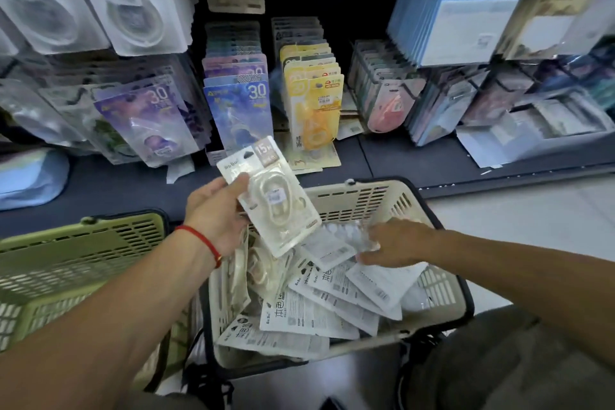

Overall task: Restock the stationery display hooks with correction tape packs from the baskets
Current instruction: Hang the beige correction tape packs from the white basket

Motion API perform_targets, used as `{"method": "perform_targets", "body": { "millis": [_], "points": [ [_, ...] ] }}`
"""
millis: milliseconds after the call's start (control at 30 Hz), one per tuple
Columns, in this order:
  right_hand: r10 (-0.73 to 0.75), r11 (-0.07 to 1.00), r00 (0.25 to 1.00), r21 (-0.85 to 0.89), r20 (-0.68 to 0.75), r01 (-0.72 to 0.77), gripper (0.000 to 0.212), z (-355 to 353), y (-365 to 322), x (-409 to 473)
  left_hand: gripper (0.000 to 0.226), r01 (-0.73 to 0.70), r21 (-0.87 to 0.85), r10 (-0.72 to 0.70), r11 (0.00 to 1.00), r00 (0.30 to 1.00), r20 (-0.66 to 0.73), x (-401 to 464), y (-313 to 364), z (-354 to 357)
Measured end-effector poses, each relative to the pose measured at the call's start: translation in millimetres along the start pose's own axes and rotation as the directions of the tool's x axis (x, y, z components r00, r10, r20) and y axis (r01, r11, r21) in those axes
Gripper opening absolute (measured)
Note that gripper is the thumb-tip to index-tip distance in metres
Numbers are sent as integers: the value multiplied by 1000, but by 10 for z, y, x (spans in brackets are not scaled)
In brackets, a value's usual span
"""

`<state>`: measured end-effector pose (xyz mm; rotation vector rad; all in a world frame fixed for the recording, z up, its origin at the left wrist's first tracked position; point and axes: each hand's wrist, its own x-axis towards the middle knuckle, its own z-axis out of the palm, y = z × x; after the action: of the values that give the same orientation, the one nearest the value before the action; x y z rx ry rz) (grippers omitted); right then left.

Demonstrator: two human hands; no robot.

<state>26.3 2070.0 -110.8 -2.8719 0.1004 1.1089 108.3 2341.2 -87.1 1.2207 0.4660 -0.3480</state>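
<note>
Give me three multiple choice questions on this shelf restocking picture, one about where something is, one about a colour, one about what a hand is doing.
1. Where is the right hand?
A. Inside the beige basket
B. On the display hooks
C. In the green basket

2. What colour is the band on the left wrist?
A. Blue
B. Red
C. Yellow

3. What is the left hand doing?
A. Hanging idle
B. Pressing flat on the shelf
C. Holding a correction tape pack

Answers:
1. A, its fingers rest on the packs piled in that basket.
2. B, a thin red cord circles the wrist.
3. C, thumb and fingers pinch the pack marked 15 above the basket.
</note>
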Motion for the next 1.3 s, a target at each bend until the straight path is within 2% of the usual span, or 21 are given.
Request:
{"method": "perform_targets", "body": {
  "millis": [67,133,200,300,333,400,467,500,533,567,633,667,733,833,900,1000,1100,1133,1200,1233,1300],
  "points": [
    [56,997,985,47,162,-64,96,318,0,5,15,15,57,-16,998,1000,9,-6,-72,-37],
    [74,997,985,5,156,-76,110,597,-23,-6,14,25,111,-28,993,999,26,-21,-135,-36],
    [35,999,994,0,100,-36,106,726,-2,-27,17,29,158,-38,987,998,53,-25,-194,-24],
    [-81,990,993,118,80,72,81,596,117,-129,26,45,248,-70,968,993,93,-40,-248,2],
    [-102,982,995,160,12,99,68,516,168,-169,27,55,268,-83,962,992,95,-38,-266,14],
    [-37,981,965,176,-260,85,46,321,303,-216,27,77,298,-104,951,992,76,-39,-295,56],
    [139,960,845,278,-516,12,37,104,479,-255,29,136,274,-152,952,988,39,-50,-321,110],
    [243,907,775,420,-583,31,32,1,553,-284,30,187,241,-202,952,979,40,-65,-336,132],
    [350,803,725,589,-593,94,27,-101,608,-323,32,241,214,-258,947,965,55,-94,-354,155],
    [443,631,707,752,-550,190,23,-183,634,-357,34,288,196,-308,937,948,81,-131,-385,174],
    [508,211,763,916,-401,341,22,-284,568,-405,40,342,186,-371,921,916,151,-221,-457,212],
    [486,78,797,926,-358,369,25,-292,493,-408,41,350,175,-380,920,905,190,-275,-489,234],
    [433,-33,843,929,-318,367,33,-235,296,-401,41,341,126,-364,931,885,292,-366,-537,294],
    [348,-98,904,950,-247,297,36,-102,-18,-393,51,316,16,-294,948,860,417,-403,-530,342],
    [300,-12,922,965,-246,261,31,-12,-188,-353,51,278,-22,-243,960,872,425,-401,-470,340],
    [147,323,941,914,-306,247,18,12,-383,-261,49,164,-57,-137,985,936,323,-344,-406,312],
    [37,461,925,827,-379,321,33,-110,-438,-92,50,70,-48,-61,996,984,169,-277,-287,215],
    [54,535,898,772,-437,343,34,-145,-424,-24,50,46,-48,-39,998,990,138,-256,-236,167],
    [8,781,843,530,-538,331,27,-132,-360,159,52,-10,-26,13,1000,995,99,-228,-135,50],
    [-73,873,868,390,-491,294,26,-70,-356,240,52,-34,-11,35,999,995,89,-229,-100,-12],
    [-186,941,950,232,-250,245,55,162,-387,396,53,-51,23,49,998,995,92,-253,-62,-119]
  ]
}}
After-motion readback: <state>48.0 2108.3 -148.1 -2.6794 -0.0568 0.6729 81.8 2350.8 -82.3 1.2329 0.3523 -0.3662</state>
